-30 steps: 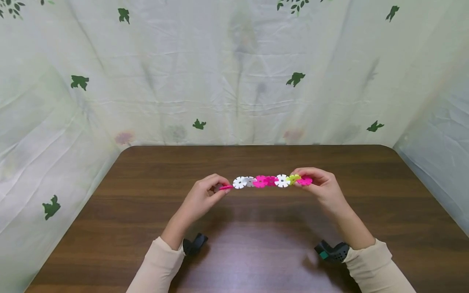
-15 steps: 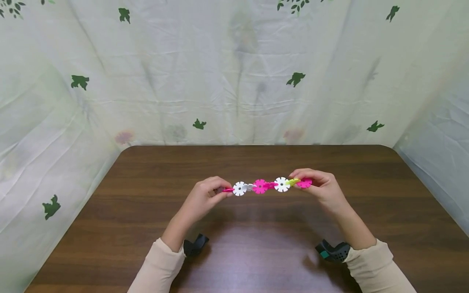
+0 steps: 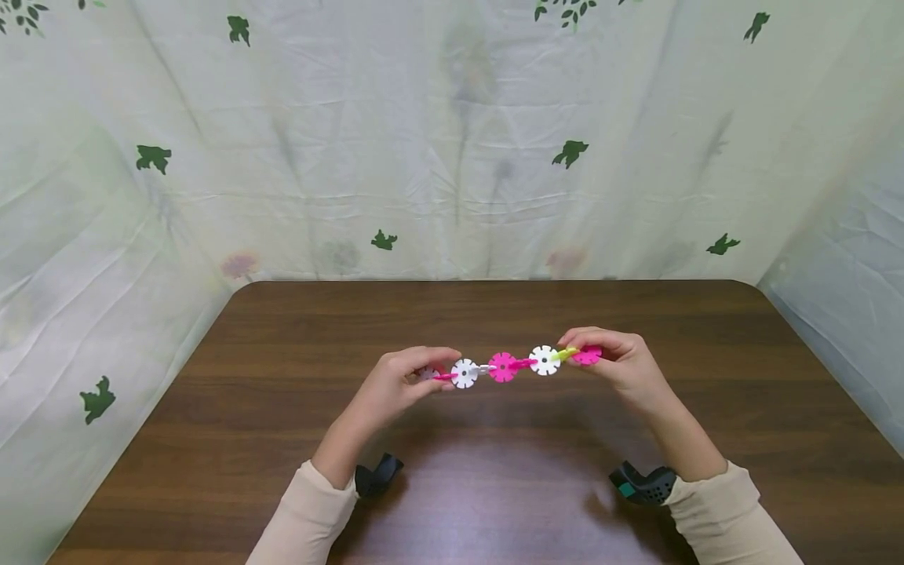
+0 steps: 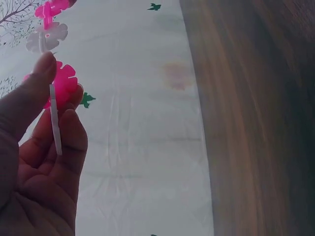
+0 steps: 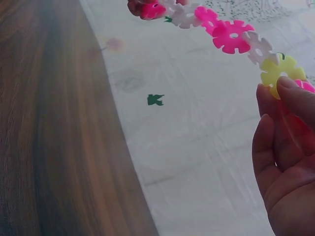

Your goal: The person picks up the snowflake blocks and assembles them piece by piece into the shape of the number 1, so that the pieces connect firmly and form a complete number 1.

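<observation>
A chain of slotted snowflake discs (image 3: 503, 367), in pink, white and yellow-green, stretches between my two hands above the table. My left hand (image 3: 395, 384) pinches a pink disc (image 4: 65, 83) near the chain's left end. A white disc (image 4: 55, 123), seen edge-on in the left wrist view, sits inside that hand. At the other end my right hand (image 3: 628, 369) pinches the yellow disc (image 5: 283, 71) between thumb and fingers. Past it a pink end disc (image 3: 588, 355) shows by the right palm. The white disc (image 3: 544, 360) and its neighbours hang unsupported between the hands.
Below the hands lies a brown wooden table (image 3: 487, 486). A pale curtain (image 3: 452, 157) with green bird shapes stands behind it and at both sides. Black wrist devices (image 3: 377, 475) are worn on both forearms.
The chain has twisted, turning several discs edge-on. Its left end has sunk lower, so it now slopes down to the left. My left fingers have spread a little; the right hand is nearly still.
</observation>
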A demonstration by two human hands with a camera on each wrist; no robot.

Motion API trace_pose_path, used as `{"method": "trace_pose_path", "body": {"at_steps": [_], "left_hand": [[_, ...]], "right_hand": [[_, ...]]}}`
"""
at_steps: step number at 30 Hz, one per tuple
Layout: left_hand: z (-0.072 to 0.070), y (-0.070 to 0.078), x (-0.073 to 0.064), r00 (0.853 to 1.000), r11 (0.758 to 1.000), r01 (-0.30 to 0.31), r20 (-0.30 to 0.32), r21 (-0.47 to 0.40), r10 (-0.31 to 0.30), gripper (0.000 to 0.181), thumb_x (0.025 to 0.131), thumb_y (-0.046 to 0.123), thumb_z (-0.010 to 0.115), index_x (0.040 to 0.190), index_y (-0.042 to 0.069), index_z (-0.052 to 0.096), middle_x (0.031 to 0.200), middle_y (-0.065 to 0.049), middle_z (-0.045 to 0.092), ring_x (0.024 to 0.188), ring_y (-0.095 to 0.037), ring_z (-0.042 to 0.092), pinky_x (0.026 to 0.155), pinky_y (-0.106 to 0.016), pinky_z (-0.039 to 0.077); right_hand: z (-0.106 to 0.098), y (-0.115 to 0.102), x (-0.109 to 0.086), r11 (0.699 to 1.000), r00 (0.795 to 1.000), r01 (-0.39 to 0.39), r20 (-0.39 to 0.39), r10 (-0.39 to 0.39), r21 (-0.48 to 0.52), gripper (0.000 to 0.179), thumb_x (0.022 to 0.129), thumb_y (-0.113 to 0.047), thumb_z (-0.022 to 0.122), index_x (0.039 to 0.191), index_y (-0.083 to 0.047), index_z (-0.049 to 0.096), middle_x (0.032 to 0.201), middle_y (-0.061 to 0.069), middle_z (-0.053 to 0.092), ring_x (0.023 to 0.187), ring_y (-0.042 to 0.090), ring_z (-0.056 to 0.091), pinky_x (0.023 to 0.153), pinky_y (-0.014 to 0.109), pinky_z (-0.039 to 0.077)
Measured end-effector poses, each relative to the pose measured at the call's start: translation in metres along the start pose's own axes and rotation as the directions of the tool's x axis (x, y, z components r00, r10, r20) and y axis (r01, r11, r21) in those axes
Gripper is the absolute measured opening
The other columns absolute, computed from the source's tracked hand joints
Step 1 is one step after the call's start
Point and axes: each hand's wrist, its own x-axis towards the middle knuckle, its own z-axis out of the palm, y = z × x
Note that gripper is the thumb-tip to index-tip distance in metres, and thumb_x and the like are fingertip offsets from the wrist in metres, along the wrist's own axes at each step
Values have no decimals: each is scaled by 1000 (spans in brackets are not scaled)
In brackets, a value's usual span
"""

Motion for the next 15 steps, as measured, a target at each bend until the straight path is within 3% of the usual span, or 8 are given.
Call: {"method": "trace_pose_path", "body": {"at_steps": [6, 11, 15], "left_hand": [[3, 0, 1, 1000, 999, -24, 9, 36, 24, 36, 68, 8, 76, 102, 7, 67, 85, 0, 63, 70, -9, 51, 58, -23, 45], [9, 0, 1, 998, 999, 52, 33, 5, -52, 31, 71, 8, 75, 102, 8, 67, 88, 3, 62, 73, -9, 53, 61, -25, 46], [15, 2, 1, 988, 991, 132, 87, -19, -130, 29, 74, 8, 73, 101, 9, 65, 87, 3, 63, 73, -8, 55, 61, -25, 47]], "right_hand": [[0, 0, 0, 1000, 1000, 8, -20, -8, -7, 19, 79, 13, 59, 91, 1, 65, 99, 9, 62, 94, 24, 54, 71, 24, 49], [4, 1, 1, 1000, 994, 2, -110, -5, -31, 19, 79, 14, 59, 96, 6, 62, 95, 9, 62, 84, 20, 56, 69, 24, 49], [8, 1, 1, 998, 980, -46, -197, 37, -42, 23, 80, 10, 60, 103, 8, 59, 91, 6, 61, 75, 16, 56, 69, 26, 50]]}}
